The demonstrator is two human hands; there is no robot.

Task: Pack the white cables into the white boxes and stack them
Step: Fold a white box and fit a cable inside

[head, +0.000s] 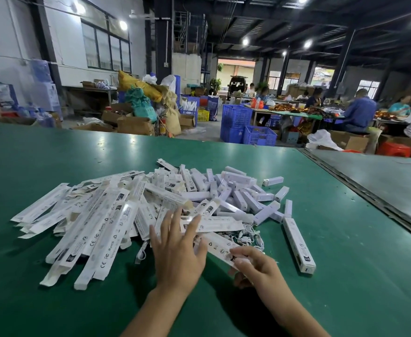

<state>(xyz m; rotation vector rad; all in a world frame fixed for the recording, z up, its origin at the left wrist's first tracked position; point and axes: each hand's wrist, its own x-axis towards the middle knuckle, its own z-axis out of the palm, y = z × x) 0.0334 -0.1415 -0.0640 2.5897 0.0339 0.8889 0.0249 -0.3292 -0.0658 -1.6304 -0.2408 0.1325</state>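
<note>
A heap of long flat white boxes (97, 222) spreads over the green table (345, 239). Behind it lies a pile of shorter folded white boxes (226, 188). My left hand (177, 249) lies with straight spread fingers on the boxes at the heap's near edge. My right hand (253, 266) pinches the near end of one long white box (214, 244). White cables (245, 237) lie tangled just beyond my right hand, partly under boxes. One closed long box (299, 244) lies alone to the right.
A metal seam (360, 188) splits the table at the right. Beyond the far edge stand blue crates (236, 122), cardboard cartons (133, 125) and sacks. Several people sit at work tables (296, 113) at the back right.
</note>
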